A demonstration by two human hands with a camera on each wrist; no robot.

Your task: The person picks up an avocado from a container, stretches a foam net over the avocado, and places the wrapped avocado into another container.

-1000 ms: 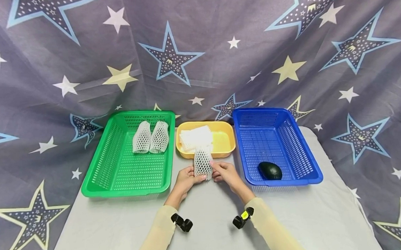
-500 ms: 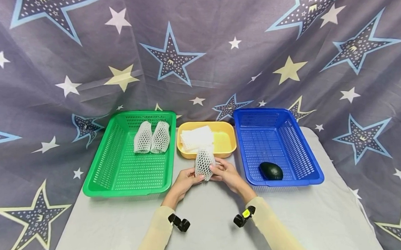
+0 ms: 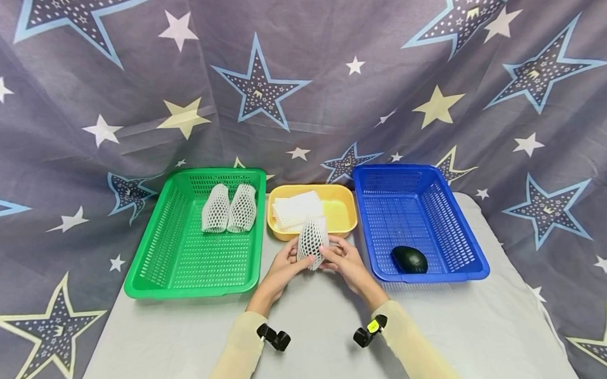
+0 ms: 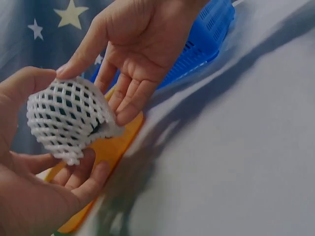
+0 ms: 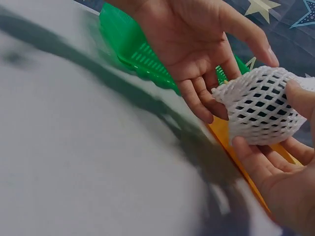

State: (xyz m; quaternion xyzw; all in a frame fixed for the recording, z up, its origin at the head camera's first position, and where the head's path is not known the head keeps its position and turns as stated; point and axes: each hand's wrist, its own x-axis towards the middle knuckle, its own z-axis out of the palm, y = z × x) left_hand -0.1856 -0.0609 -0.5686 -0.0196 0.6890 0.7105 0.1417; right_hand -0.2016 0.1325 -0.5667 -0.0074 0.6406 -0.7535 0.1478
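The background is filled by a star-printed curtain (image 3: 301, 138), below which a pale-covered tabletop (image 3: 315, 336) is seen. On it, a green basket (image 3: 205, 267) is placed at the left, a slightly narrower blue basket (image 3: 396, 222) at the right, and a yellow tub (image 3: 339, 213) between them. Just in front of the tub, a white foam net (image 3: 312, 237) is held from either side by the left hand (image 3: 282, 269) and the right hand (image 3: 349, 268); in each grip it is pinched between thumb and fingers, and dark green is shown through its mesh. Folded white netting (image 3: 295, 208) is piled in the tub's left part. Two netted bundles (image 3: 242, 208) are laid side by side in the green basket's far right corner. A dark green oval fruit (image 3: 409, 259) is contained in the blue basket's near end.
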